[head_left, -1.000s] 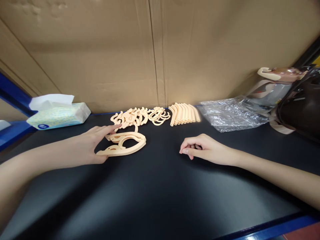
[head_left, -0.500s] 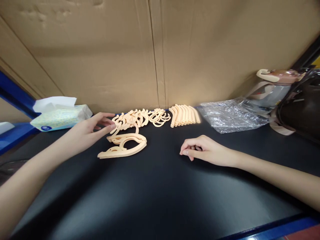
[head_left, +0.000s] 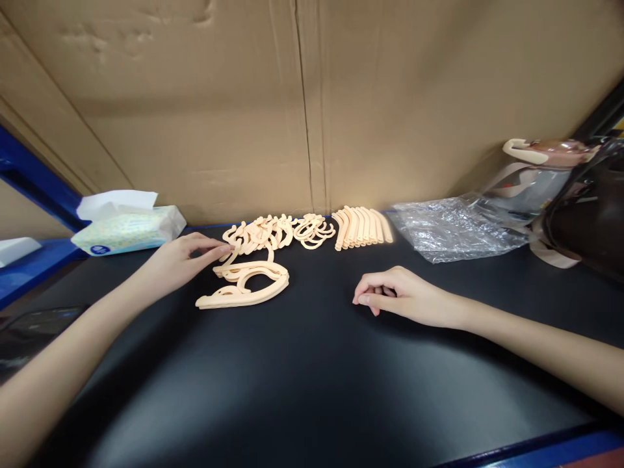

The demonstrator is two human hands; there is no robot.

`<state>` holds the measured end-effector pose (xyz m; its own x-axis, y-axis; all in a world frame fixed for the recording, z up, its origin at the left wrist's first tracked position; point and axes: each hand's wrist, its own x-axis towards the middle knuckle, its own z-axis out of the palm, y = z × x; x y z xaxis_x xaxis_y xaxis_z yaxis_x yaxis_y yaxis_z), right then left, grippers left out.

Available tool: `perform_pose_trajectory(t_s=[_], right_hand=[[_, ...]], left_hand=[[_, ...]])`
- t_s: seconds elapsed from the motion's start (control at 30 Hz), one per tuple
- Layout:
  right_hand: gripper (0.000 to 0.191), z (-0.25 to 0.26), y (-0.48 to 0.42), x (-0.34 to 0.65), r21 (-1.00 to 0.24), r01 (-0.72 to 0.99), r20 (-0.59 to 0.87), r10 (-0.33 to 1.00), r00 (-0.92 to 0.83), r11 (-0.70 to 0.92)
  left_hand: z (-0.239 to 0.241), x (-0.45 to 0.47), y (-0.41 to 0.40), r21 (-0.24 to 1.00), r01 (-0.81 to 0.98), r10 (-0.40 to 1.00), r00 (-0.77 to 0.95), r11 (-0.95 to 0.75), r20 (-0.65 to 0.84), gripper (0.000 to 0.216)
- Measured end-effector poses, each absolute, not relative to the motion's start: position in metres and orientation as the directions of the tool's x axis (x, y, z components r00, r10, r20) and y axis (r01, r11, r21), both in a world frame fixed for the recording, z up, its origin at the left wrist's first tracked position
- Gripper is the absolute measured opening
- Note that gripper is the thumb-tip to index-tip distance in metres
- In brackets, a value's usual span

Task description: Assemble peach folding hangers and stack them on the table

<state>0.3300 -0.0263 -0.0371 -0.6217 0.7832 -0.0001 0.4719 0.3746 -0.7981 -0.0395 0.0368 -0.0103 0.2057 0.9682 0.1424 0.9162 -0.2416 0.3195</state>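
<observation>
Beige folded hanger frame [head_left: 238, 298], smooth & matte, prob. plastic, lay flat on a black tabletop [head_left: 312, 383], L of ctr. & in front of the loose pcs. Two long arms, one nearer the viewer & one farther, met at the rounded R end; an oval opening showed btwn them, w/ a curved inner pc. on its L side. Arm ends pointed L, toward the L hand [head_left: 171, 265].

L hand: palm down, just behind & L of the frame, thumb & forefinger nearly together at the L edge of a jumbled pile of beige hooks [head_left: 258, 234]. Fingertips met the end of one curved hook there; can't tell if it was gripped or only touched.

R hand [head_left: 407, 296]: well R of the frame, resting on the tabletop, fingers loosely curled in, thumb tip near the forefinger, nothing visible in it.

Along the back, L to R: pastel tissue pack [head_left: 129, 231] w/ a white sheet sticking up, the hooks, a smaller heap of thin curved pcs. [head_left: 314, 229], a neat row of bent tubes [head_left: 363, 227], crumpled clear plastic bag [head_left: 458, 227], then a bottle [head_left: 546, 155] w/ a brownish lid. Brown cardboard [head_left: 219, 110] stood behind.
</observation>
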Motion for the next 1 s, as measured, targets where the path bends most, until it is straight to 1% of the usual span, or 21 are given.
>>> perform_pose_trajectory(t_s=[0.17, 0.33, 0.47, 0.6, 0.7, 0.83, 1.0], right_hand=[[0.024, -0.037, -0.026, 0.329, -0.794, 0.475, 0.002, 0.782, -0.623, 0.380], [0.024, -0.037, -0.026, 0.330, -0.796, 0.474, 0.001, 0.783, -0.622, 0.378], [0.024, -0.037, -0.025, 0.330, -0.795, 0.471, 0.007, 0.782, -0.623, 0.382], [0.024, -0.037, -0.025, 0.329, -0.790, 0.475, 0.005, 0.778, -0.628, 0.388], [0.024, -0.037, -0.025, 0.329, -0.788, 0.481, 0.000, 0.781, -0.625, 0.385], [0.025, -0.038, -0.026, 0.329, -0.789, 0.474, 0.009, 0.778, -0.628, 0.391], [0.027, -0.038, -0.025, 0.329, -0.794, 0.466, 0.011, 0.776, -0.631, 0.390]], left_hand=[[-0.010, -0.035, 0.037, 0.268, 0.910, 0.947, 0.285, -0.316, 0.147, 0.048], [-0.012, -0.035, 0.037, 0.200, 0.926, 0.942, 0.288, -0.320, 0.173, 0.049], [-0.015, -0.037, 0.037, 0.187, 0.945, 0.954, 0.234, -0.269, 0.190, 0.050], [-0.020, -0.037, 0.039, 0.225, 0.965, 0.982, 0.100, -0.135, 0.160, 0.052], [-0.022, -0.038, 0.041, 0.254, 0.965, 0.989, 0.023, -0.060, 0.149, 0.048], [-0.020, -0.037, 0.040, 0.270, 0.963, 0.993, -0.010, -0.023, 0.120, 0.041], [-0.015, -0.036, 0.036, 0.254, 0.967, 0.997, -0.005, -0.015, 0.078, 0.036]])
